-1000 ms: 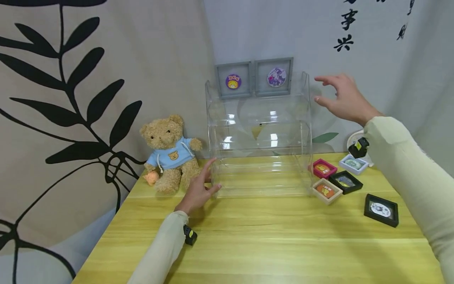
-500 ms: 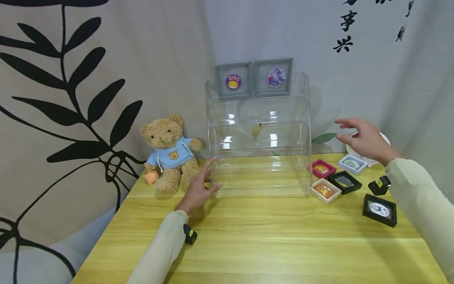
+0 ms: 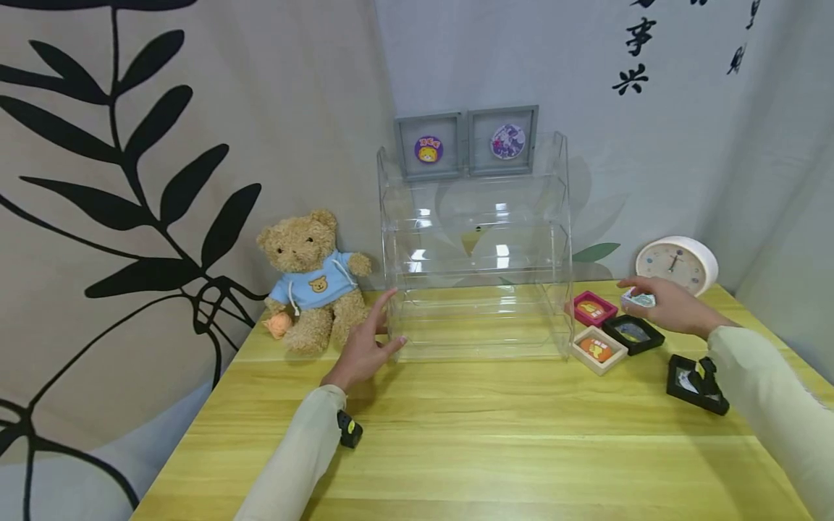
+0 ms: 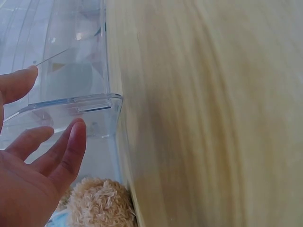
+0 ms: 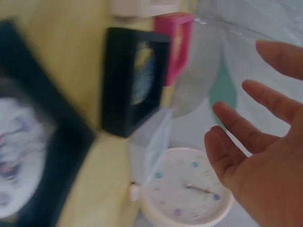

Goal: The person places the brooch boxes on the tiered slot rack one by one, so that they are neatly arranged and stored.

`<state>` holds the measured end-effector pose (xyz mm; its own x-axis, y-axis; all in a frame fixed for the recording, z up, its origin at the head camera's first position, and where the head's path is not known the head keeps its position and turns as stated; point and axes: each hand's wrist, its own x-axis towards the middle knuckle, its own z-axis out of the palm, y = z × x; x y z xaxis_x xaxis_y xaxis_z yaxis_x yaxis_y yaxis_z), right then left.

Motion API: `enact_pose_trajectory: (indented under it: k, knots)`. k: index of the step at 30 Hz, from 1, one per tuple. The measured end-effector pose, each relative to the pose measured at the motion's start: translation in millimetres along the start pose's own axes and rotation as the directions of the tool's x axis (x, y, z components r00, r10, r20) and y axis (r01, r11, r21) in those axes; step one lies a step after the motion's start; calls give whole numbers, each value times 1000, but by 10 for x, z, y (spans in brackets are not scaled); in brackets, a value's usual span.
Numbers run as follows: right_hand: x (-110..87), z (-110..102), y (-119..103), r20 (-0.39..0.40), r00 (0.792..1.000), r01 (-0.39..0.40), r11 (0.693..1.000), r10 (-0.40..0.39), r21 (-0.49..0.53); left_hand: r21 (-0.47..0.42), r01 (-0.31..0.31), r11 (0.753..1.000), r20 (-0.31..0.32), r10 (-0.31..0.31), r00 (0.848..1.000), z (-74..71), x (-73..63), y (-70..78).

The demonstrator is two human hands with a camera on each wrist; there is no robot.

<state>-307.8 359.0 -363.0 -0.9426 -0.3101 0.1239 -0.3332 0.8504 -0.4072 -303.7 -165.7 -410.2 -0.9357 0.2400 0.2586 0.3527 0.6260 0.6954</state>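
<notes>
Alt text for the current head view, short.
A person's right hand hangs over a small light-blue frame near a round clock on a wooden table, while the left hand is at the left edge of a clear tiered rack. Two gray frames stand on the rack's top tier; a teddy bear sits left of it.

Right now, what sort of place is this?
Probably an indoor tabletop display corner, perhaps staged: a printed fabric backdrop hangs behind a wood-grain table, and a clear tiered display rack stands on it.
</notes>
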Motion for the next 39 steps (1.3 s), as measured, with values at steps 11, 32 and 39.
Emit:
enact_pose_trajectory:
  k: [11, 32, 39]
  knots:
    - [-105, 212, 273, 138, 987, -76, 997, 77, -12, -8, -3, 1000, -1, 3, 1000, -7, -12, -16]
    - [-5, 268, 474, 250, 959, -134, 991, 135, -23, -12, 7, 1000, -2, -7, 1000, 2, -12, -8]
    - [-72, 231, 433, 222, 965, -148, 989, 142, 7, -8, 12, 1000, 9, -12, 1000, 2, 0, -1]
